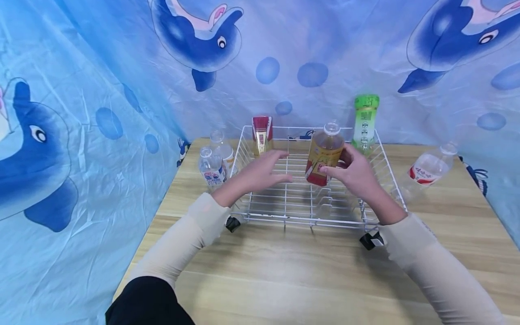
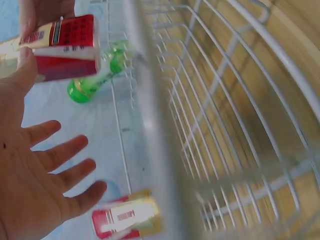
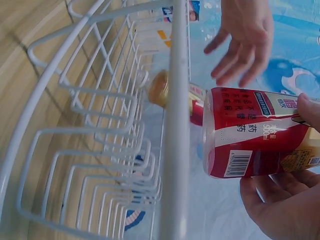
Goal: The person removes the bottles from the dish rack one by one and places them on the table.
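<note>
A red-and-yellow labelled bottle (image 1: pixel 323 153) is held by my right hand (image 1: pixel 357 174) above the white wire rack (image 1: pixel 284 220), its capless-looking neck up. In the right wrist view the thumb and fingers grip the bottle (image 3: pixel 255 132) from two sides, its base toward the rack. My left hand (image 1: pixel 264 171) hovers over the rack's left part, fingers spread, holding nothing; the left wrist view shows the same spread fingers (image 2: pixel 70 155). Inside the rack, a similar red bottle (image 1: pixel 262 135) is at the back left, and a green bottle (image 1: pixel 365 122) at the back right.
Two clear bottles (image 1: pixel 212 169) (image 1: pixel 222 149) stand left of the rack. A clear bottle with a red-and-white label (image 1: pixel 428 169) is to its right. Black feet (image 1: pixel 233 224) support the rack on the wooden table (image 1: pixel 268 280). A blue dolphin-print cloth (image 1: pixel 284 45) hangs behind.
</note>
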`<action>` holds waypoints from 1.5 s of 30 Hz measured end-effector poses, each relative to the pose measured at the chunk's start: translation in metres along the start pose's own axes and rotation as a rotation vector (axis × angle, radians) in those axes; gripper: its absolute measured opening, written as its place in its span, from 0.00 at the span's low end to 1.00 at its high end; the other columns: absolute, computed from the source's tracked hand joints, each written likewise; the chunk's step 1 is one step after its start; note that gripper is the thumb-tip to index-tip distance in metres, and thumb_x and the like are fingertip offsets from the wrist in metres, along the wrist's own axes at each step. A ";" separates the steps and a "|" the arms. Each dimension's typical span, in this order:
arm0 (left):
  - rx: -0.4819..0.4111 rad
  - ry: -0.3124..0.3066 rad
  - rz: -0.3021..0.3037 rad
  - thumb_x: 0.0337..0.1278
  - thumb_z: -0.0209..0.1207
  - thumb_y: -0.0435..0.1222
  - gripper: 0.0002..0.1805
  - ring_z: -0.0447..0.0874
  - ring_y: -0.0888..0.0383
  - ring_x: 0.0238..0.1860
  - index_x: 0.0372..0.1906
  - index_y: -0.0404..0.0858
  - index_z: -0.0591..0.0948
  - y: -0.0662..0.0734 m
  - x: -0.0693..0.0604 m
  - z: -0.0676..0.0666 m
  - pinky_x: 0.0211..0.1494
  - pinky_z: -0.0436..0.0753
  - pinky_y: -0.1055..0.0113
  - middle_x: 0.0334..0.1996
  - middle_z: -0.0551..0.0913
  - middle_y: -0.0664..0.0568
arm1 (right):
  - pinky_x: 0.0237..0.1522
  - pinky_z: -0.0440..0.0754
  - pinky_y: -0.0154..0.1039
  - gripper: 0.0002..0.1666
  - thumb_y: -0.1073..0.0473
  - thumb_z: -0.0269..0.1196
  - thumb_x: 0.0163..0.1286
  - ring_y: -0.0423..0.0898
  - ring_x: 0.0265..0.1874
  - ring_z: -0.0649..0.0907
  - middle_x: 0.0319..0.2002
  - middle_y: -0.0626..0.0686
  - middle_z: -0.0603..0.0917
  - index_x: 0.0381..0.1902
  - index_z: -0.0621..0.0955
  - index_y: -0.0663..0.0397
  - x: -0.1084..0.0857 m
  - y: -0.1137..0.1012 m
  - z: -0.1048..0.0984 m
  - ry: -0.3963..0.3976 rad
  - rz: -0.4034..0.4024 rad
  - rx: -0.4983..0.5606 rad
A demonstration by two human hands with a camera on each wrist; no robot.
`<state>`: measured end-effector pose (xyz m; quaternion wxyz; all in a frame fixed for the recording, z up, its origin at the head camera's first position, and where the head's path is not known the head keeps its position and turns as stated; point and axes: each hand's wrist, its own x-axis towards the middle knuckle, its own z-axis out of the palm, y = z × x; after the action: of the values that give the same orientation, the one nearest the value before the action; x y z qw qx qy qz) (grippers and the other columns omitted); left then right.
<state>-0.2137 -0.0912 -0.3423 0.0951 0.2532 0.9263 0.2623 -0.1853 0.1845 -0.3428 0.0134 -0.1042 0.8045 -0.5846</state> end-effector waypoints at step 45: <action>0.316 0.058 -0.105 0.58 0.45 0.76 0.56 0.35 0.37 0.79 0.82 0.48 0.50 -0.058 -0.092 0.027 0.73 0.47 0.30 0.81 0.39 0.40 | 0.43 0.75 0.16 0.38 0.58 0.70 0.68 0.37 0.56 0.77 0.61 0.51 0.75 0.74 0.70 0.42 -0.079 0.044 -0.122 0.335 0.108 -0.211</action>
<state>-0.1516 -0.1698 -0.3922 0.0409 0.2086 0.9703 0.1152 -0.1327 0.3269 -0.3539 -0.1005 0.0369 0.8567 -0.5046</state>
